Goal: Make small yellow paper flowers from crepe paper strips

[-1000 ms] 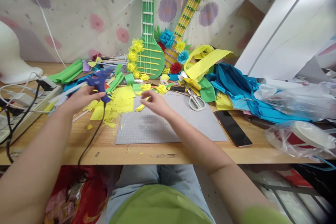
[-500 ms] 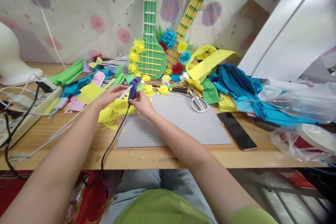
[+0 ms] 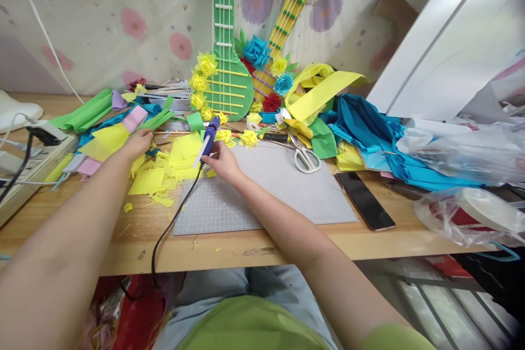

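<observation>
My right hand (image 3: 222, 161) grips a blue hot glue gun (image 3: 211, 134) above the left part of the grey cutting mat (image 3: 283, 191). A white glue stick (image 3: 201, 152) sticks out of its back, and a black cord (image 3: 178, 211) hangs down over the table edge. My left hand (image 3: 139, 143) reaches over the paper pile, with its fingertips at green crepe paper strips (image 3: 159, 116). Its fingers are partly hidden, so whether they pinch a strip is unclear. Yellow paper scraps (image 3: 150, 180) lie between my hands. Behind them stands a green paper guitar (image 3: 229, 87) edged with yellow paper flowers (image 3: 199, 82).
Scissors (image 3: 307, 159) lie on the mat, with a phone (image 3: 365, 199) to its right. A second, yellow guitar (image 3: 287, 22) leans at the back. Blue crepe paper (image 3: 361, 120) and a plastic-wrapped roll (image 3: 471, 210) fill the right side; a power strip (image 3: 36, 175) sits left.
My left hand has moved away from the glue gun, leftward to the green paper strips. The right hand keeps hold of the gun. The view has shifted slightly.
</observation>
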Tool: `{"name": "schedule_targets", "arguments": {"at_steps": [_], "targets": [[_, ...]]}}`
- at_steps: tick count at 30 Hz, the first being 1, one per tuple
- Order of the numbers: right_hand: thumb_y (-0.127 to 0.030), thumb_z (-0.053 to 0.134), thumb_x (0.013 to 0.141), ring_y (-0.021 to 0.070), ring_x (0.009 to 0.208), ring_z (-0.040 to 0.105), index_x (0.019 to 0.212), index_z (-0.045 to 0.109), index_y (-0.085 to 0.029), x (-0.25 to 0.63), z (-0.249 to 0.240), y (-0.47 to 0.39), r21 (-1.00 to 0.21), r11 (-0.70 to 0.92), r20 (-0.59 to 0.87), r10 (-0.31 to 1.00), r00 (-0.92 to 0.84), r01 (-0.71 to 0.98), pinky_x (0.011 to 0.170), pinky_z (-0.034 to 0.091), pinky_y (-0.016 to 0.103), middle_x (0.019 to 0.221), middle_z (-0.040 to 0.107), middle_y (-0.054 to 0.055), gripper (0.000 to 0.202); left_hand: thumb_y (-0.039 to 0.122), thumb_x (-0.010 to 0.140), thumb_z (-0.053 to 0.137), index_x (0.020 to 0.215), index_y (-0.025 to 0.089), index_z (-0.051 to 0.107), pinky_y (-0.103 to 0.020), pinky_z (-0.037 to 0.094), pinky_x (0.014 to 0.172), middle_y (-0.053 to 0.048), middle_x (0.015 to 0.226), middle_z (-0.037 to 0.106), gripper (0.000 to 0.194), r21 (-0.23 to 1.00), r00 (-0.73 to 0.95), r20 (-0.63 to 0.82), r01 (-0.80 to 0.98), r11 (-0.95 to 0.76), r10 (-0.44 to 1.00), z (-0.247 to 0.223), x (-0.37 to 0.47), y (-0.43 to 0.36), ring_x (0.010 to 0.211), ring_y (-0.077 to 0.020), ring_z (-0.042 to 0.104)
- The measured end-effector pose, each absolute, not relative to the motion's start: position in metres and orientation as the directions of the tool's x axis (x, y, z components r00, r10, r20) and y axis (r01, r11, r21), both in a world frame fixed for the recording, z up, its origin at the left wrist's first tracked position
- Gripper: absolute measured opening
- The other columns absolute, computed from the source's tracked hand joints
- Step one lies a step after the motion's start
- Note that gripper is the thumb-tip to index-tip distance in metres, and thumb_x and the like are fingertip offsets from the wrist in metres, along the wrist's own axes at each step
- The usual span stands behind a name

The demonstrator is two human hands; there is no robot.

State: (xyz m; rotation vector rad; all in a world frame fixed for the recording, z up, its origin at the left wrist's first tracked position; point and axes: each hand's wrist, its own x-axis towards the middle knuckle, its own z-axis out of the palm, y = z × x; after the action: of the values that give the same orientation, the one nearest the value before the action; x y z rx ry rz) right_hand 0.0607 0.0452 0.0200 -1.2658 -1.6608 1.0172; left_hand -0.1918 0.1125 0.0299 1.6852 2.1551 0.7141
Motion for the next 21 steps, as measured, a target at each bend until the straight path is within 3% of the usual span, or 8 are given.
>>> {"name": "schedule_targets", "arguments": {"at_steps": [3, 6, 8, 11, 13, 16, 17, 21], "targets": [[-0.031, 0.06, 0.07, 0.0094, 0.067, 0.056, 0.091, 0.045, -0.019, 0.057, 0.019, 0.046, -0.923, 0.185, 0.123, 0.973, -0.198, 0.338, 0.063, 0.045, 0.025, 0.093, 0.061, 0.0, 0.029, 0.026, 0.077, 0.051, 0.118, 0.006, 0.05, -0.034, 0.042, 0.083, -0.011, 0.116, 0.058, 0.046, 0.482, -0.263, 0.023, 0.848, 0.22, 0.965, 0.035, -0.185, 0.105, 0.095, -0.0208, 0.055], [-0.031, 0.06, 0.069, 0.0095, 0.068, 0.057, 0.091, 0.045, -0.02, 0.052, 0.021, 0.046, -0.909, 0.192, 0.109, 0.966, -0.233, 0.37, 0.064, 0.045, 0.025, 0.093, 0.061, -0.001, 0.029, 0.023, 0.073, 0.052, 0.114, 0.013, 0.056, -0.038, 0.04, 0.087, -0.009, 0.116, 0.06, 0.042, 0.375, -0.155, 0.033, 0.918, 0.132, 0.987, 0.041, -0.168, 0.095, 0.099, -0.0239, 0.054], [-0.032, 0.062, 0.068, 0.0109, 0.071, 0.058, 0.089, 0.045, -0.02, 0.047, 0.024, 0.044, -0.887, 0.201, 0.098, 0.962, -0.256, 0.416, 0.065, 0.045, 0.025, 0.092, 0.062, -0.001, 0.029, 0.021, 0.072, 0.049, 0.11, 0.014, 0.06, -0.036, 0.042, 0.083, -0.008, 0.111, 0.062, 0.04, 0.464, -0.187, 0.04, 0.874, 0.147, 0.982, 0.046, -0.156, 0.085, 0.095, -0.0223, 0.056], [-0.035, 0.063, 0.067, 0.0146, 0.079, 0.059, 0.085, 0.045, -0.02, 0.036, 0.03, 0.041, -0.834, 0.229, 0.096, 0.956, -0.276, 0.502, 0.068, 0.045, 0.027, 0.089, 0.062, 0.0, 0.029, 0.02, 0.069, 0.05, 0.104, 0.012, 0.061, -0.032, 0.045, 0.079, -0.008, 0.106, 0.065, 0.038, 0.739, -0.316, 0.052, 0.65, 0.176, 0.947, 0.055, -0.143, 0.067, 0.089, -0.0193, 0.059], [-0.038, 0.061, 0.069, 0.0168, 0.081, 0.059, 0.086, 0.045, -0.02, 0.024, 0.033, 0.039, -0.8, 0.236, 0.091, 0.957, -0.277, 0.551, 0.069, 0.045, 0.028, 0.089, 0.063, 0.001, 0.03, 0.024, 0.064, 0.057, 0.099, 0.011, 0.062, -0.032, 0.045, 0.082, -0.008, 0.1, 0.067, 0.037, 0.843, -0.256, 0.027, 0.525, 0.116, 0.966, 0.061, -0.139, 0.052, 0.089, -0.0198, 0.059], [-0.039, 0.058, 0.072, 0.0196, 0.082, 0.06, 0.093, 0.045, -0.019, 0.003, 0.034, 0.036, -0.766, 0.255, 0.096, 0.953, -0.288, 0.59, 0.068, 0.045, 0.03, 0.09, 0.064, 0.004, 0.032, 0.029, 0.058, 0.065, 0.093, 0.015, 0.064, -0.034, 0.042, 0.09, -0.006, 0.1, 0.068, 0.038, 0.896, 0.048, -0.048, 0.444, 0.022, 0.998, 0.064, -0.136, 0.029, 0.095, -0.0213, 0.058], [-0.039, 0.056, 0.074, 0.0204, 0.083, 0.06, 0.096, 0.044, -0.018, -0.005, 0.034, 0.035, -0.756, 0.265, 0.105, 0.952, -0.289, 0.598, 0.068, 0.045, 0.03, 0.092, 0.064, 0.006, 0.033, 0.033, 0.057, 0.068, 0.096, 0.016, 0.063, -0.034, 0.042, 0.091, -0.006, 0.102, 0.067, 0.042, 0.906, 0.066, -0.035, 0.423, 0.003, 0.997, 0.064, -0.136, 0.024, 0.097, -0.0215, 0.058], [-0.042, 0.054, 0.078, 0.0197, 0.085, 0.06, 0.103, 0.044, -0.017, -0.024, 0.037, 0.029, -0.729, 0.365, 0.142, 0.908, -0.394, 0.579, 0.069, 0.045, 0.029, 0.099, 0.063, 0.008, 0.037, 0.046, 0.055, 0.069, 0.099, 0.012, 0.062, -0.034, 0.046, 0.085, -0.01, 0.103, 0.067, 0.056, 0.881, -0.188, 0.065, 0.472, 0.033, 0.98, 0.057, -0.148, 0.02, 0.093, -0.023, 0.06]]}}
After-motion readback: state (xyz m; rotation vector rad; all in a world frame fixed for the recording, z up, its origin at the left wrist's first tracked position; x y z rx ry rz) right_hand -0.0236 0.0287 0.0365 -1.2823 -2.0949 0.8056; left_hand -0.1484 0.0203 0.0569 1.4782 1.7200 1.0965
